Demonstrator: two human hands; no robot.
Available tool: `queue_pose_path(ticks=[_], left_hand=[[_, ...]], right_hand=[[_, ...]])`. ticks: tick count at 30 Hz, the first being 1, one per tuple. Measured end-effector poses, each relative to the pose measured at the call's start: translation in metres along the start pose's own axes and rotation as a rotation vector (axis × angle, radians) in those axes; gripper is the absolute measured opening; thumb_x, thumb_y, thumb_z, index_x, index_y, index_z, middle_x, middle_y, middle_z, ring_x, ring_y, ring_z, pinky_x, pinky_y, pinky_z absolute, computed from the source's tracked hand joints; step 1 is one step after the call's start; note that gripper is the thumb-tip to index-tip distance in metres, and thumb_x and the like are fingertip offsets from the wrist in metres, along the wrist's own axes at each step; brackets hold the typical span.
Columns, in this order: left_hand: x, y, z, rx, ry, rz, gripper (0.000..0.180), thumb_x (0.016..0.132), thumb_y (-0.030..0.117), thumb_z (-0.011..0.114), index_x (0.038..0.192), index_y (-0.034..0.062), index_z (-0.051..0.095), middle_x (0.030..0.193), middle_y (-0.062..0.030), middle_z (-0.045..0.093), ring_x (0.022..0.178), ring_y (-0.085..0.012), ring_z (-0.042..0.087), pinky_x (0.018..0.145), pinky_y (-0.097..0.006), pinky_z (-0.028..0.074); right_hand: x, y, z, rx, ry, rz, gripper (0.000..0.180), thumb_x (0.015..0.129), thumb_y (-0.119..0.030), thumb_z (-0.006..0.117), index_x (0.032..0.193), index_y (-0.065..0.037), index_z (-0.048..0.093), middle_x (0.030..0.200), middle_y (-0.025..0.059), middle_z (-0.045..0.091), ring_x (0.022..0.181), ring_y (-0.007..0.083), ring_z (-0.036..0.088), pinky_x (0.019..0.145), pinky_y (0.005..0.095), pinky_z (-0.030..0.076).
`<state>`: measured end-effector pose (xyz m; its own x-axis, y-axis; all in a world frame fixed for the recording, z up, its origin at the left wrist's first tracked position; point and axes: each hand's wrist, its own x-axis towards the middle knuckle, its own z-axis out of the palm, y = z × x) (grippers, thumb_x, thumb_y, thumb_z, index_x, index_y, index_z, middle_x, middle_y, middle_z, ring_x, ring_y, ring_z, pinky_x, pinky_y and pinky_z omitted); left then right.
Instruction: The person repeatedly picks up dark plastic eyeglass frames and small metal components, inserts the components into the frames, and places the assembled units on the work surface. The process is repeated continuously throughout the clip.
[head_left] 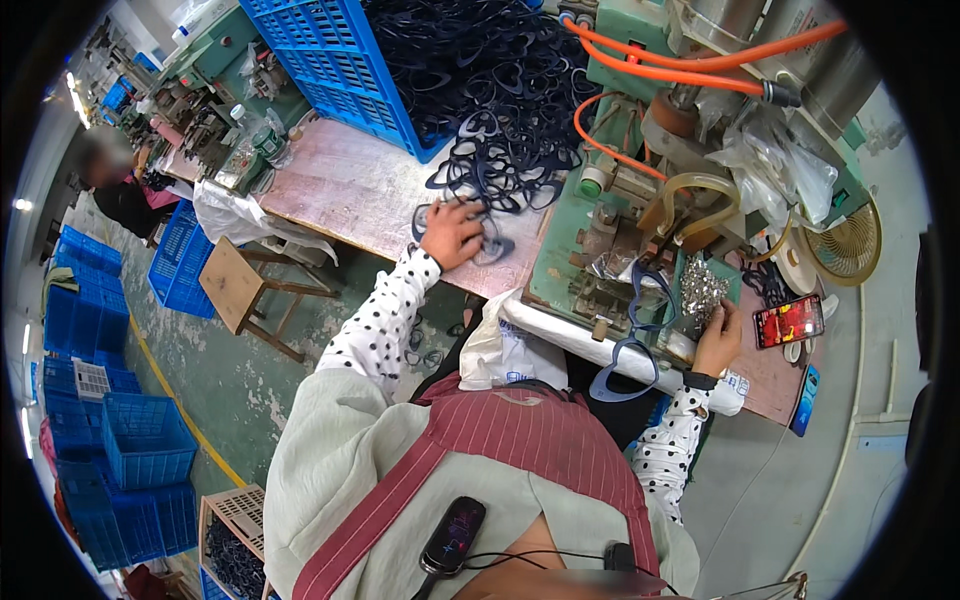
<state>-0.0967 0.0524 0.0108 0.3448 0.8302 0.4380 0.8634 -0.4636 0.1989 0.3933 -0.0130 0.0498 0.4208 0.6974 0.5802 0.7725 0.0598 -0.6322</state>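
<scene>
I'm resting the left hand point(453, 235), fingers curled, over a dark frame point(503, 248). Small metal pieces point(702, 290) are lying beside the right hand's point(719, 345) fingertips; I can't tell their grip.

Dk blue frames point(490, 95) lie tangled, sm. silver pcs point(703, 287) heaped.

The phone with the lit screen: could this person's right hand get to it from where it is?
Probably yes: the right hand is just left of the phone, and only bare bench seems to lie between them.
</scene>
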Motion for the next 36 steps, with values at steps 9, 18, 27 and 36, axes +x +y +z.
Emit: queue_pose_path(ticks=[9,18,27,36], left_hand=[[0.031,0.072,-0.045,-0.272,0.346,-0.303,0.013,0.082,0.012,0.066,0.091,0.0033,0.065,0.077,-0.0142,0.065,0.069,-0.0319,0.061,0.063,-0.038,0.047],[0.065,0.22,-0.091,-0.294,0.486,0.6,0.031,0.072,0.014,0.066,0.104,0.0155,0.067,0.101,0.0,0.068,0.09,-0.0178,0.061,0.093,-0.044,0.042],[0.069,0.234,-0.084,-0.532,0.279,0.836,0.034,0.075,0.005,0.063,0.109,0.0039,0.065,0.101,-0.0108,0.068,0.082,-0.0219,0.065,0.089,-0.043,0.047],[0.078,0.236,-0.088,-0.619,0.279,0.999,0.034,0.077,0.008,0.064,0.11,0.0041,0.064,0.104,-0.0081,0.065,0.09,-0.024,0.062,0.09,-0.043,0.048]], right_hand=[[0.002,-0.029,-0.001,0.24,-0.094,0.123,0.013,0.083,-0.003,0.067,0.095,-0.002,0.071,0.087,0.0087,0.07,0.078,0.0156,0.065,0.071,0.0265,0.05],[0.005,-0.154,-0.02,0.682,-0.305,0.075,0.017,0.078,0.001,0.068,0.093,-0.002,0.073,0.087,0.0067,0.069,0.078,0.0126,0.061,0.071,0.0246,0.046],[0.012,-0.181,-0.011,0.709,-0.392,0.296,0.039,0.076,0.001,0.071,0.11,0.001,0.052,0.084,0.007,0.067,0.068,0.006,0.056,0.059,0.0197,0.044],[0.014,-0.167,-0.003,0.804,-0.29,0.26,0.048,0.075,0.001,0.071,0.117,0.002,0.049,0.084,0.0072,0.066,0.072,0.0087,0.059,0.066,0.022,0.047]])
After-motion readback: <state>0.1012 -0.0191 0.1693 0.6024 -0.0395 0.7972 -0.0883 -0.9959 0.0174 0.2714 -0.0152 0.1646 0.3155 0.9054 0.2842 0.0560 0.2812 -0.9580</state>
